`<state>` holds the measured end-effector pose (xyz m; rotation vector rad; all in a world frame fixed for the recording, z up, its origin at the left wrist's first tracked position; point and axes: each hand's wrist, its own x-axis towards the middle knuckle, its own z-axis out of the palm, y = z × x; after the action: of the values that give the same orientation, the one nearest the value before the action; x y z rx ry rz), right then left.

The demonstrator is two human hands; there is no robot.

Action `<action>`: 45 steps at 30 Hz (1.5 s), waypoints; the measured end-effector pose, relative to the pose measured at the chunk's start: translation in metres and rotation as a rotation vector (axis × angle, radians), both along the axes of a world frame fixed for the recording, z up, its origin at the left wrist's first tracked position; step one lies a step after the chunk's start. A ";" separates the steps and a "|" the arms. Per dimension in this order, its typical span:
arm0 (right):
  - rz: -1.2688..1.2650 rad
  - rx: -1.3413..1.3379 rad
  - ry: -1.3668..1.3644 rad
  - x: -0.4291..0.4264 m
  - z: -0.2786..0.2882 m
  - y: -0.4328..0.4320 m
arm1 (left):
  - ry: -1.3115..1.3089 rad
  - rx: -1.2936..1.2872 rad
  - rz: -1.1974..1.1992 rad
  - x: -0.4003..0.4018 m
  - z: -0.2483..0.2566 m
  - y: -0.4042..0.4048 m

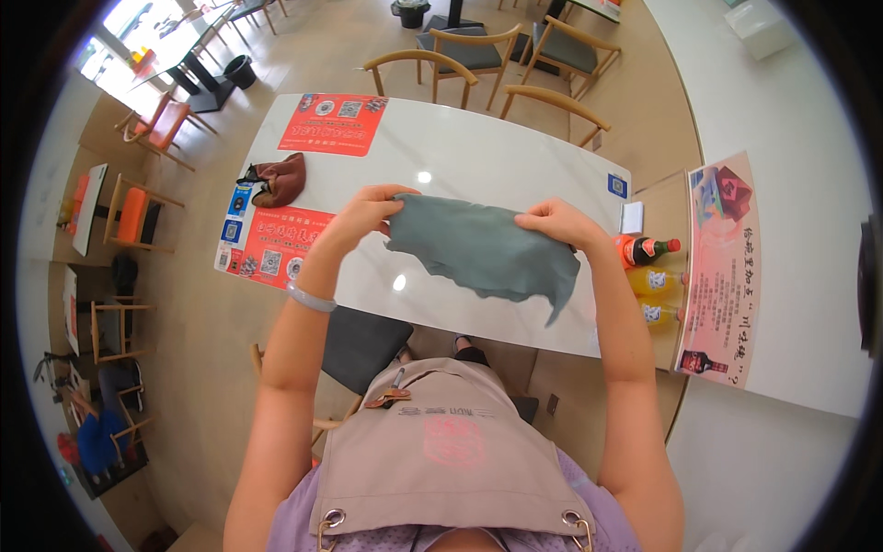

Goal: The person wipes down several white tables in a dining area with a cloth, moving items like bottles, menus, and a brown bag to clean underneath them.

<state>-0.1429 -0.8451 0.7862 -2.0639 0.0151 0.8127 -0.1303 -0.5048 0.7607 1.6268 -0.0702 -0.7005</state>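
Note:
A grey-green cloth (pixel 476 248) hangs stretched between my two hands above the white tabletop (pixel 469 152). My left hand (pixel 369 210) pinches its upper left corner between thumb and fingers. Along the upper right edge, my right hand (pixel 562 221) grips the cloth, with the thumb on top. The lower edge dangles loose and uneven, and one tip droops at the right. Left of my left hand, a crumpled brown pouch or cloth (pixel 281 181) with black parts lies on the table. A red printed mat (pixel 276 234) is partly covered by my left wrist.
Bottles of yellow drink (pixel 652 281) and a dark bottle (pixel 648 250) stand at the table's right end, near a white box (pixel 631 218) and the wall. Another red mat (pixel 334 124) lies at the far left. Wooden chairs (pixel 476 52) line the far side; a dark-seated chair (pixel 362 345) is close by me.

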 end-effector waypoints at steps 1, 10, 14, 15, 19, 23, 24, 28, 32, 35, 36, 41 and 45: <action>-0.076 -0.055 -0.015 0.000 -0.008 -0.005 | -0.002 0.016 -0.001 -0.002 -0.007 -0.017; -0.701 0.415 -0.029 -0.063 -0.075 -0.024 | -0.936 0.000 -0.093 -0.124 -0.065 -0.217; -0.809 0.233 -0.265 -0.111 -0.085 -0.060 | -0.188 -0.262 -0.581 -0.138 -0.066 -0.198; -0.767 0.139 -0.322 -0.122 -0.084 -0.067 | 0.010 -0.298 -0.536 -0.142 -0.074 -0.181; -0.385 -0.110 -0.634 -0.164 -0.071 -0.066 | 0.150 -0.103 -0.253 -0.159 -0.125 -0.100; -0.472 -0.249 -0.548 -0.194 -0.151 -0.064 | 0.271 0.132 0.070 -0.177 -0.141 -0.021; -0.531 -0.362 -0.535 -0.190 -0.185 -0.057 | 0.265 0.210 0.101 -0.180 -0.144 0.000; -0.587 -0.858 -0.509 -0.162 -0.254 -0.001 | 0.273 0.318 0.204 -0.187 -0.158 0.033; -0.351 -0.613 -0.675 -0.188 -0.260 0.033 | 0.282 0.301 0.229 -0.182 -0.154 0.017; -0.309 -0.622 -0.698 -0.224 -0.263 -0.004 | 0.293 0.243 0.136 -0.180 -0.152 -0.009; -0.406 -0.689 -0.656 -0.236 -0.261 -0.029 | 0.285 0.213 0.070 -0.177 -0.149 -0.024; -0.576 -0.646 -0.557 -0.242 -0.257 -0.086 | 0.325 0.229 0.023 -0.174 -0.160 -0.044; -0.526 -0.712 -0.564 -0.193 -0.262 -0.094 | 0.319 0.225 0.077 -0.167 -0.181 -0.056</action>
<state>-0.3362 -0.9395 0.5240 -2.7002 0.5802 -0.1531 -0.2970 -0.5611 0.5802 1.7002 0.3104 -0.9246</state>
